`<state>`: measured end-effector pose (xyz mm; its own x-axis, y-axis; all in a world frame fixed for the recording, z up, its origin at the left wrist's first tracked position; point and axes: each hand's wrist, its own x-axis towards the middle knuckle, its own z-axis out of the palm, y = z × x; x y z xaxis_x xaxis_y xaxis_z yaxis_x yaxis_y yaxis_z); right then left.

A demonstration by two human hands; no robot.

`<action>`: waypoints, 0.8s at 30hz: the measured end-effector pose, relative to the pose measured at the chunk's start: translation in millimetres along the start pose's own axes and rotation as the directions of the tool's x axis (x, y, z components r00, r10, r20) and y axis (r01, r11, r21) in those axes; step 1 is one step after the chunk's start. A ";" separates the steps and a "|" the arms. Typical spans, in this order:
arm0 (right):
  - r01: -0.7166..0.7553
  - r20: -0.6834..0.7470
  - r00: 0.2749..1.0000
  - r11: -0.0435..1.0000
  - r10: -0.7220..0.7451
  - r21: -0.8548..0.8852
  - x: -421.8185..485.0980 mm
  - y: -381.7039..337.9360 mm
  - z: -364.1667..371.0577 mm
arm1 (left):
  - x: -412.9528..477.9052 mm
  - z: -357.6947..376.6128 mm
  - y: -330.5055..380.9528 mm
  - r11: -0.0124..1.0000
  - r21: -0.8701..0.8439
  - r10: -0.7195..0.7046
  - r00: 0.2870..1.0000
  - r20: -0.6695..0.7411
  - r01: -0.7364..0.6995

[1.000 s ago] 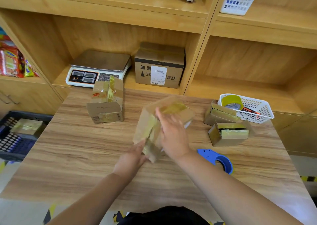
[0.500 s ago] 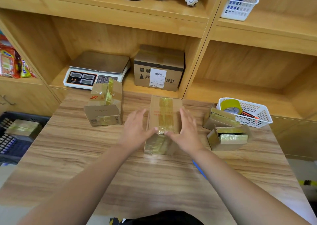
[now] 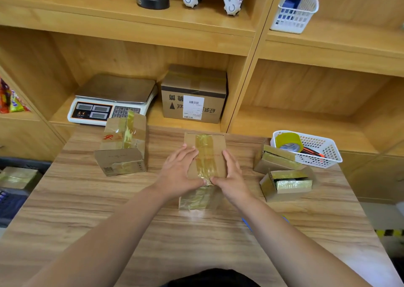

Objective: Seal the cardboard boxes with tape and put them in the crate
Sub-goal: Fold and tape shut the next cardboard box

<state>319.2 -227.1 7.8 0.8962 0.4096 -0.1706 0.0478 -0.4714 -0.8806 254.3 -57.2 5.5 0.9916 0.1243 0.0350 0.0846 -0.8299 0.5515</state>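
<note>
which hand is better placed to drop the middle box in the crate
Left, probably: the crate sits far left, nearest the left hand, which rests on the box. The right hand would have to reach across.

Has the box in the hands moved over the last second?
Yes. The box was tipped up at an angle above the table; it has come down and now sits flat on it.
</note>
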 end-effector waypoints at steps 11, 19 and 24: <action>0.047 -0.013 0.999 0.994 -0.049 -0.101 3.5 2.8 5.4 | 39.1 -16.7 2.5 0.988 0.149 -0.053 0.998 0.040 0.046; 0.096 0.010 0.995 0.980 -0.096 -0.174 14.9 5.9 -3.6 | 77.7 -28.7 -1.3 0.970 0.243 -0.079 0.926 0.369 -0.014; 0.230 0.170 0.970 0.879 -0.172 -0.418 41.8 -8.1 -21.8 | 91.5 -29.8 -5.9 0.980 0.196 -0.106 0.927 0.361 0.036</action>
<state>365.8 -223.3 17.4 0.7861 0.6117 -0.0891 0.4322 -0.6469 -0.6283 341.6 -24.7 30.3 0.9450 0.0071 -0.3269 0.1376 -0.9155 0.3780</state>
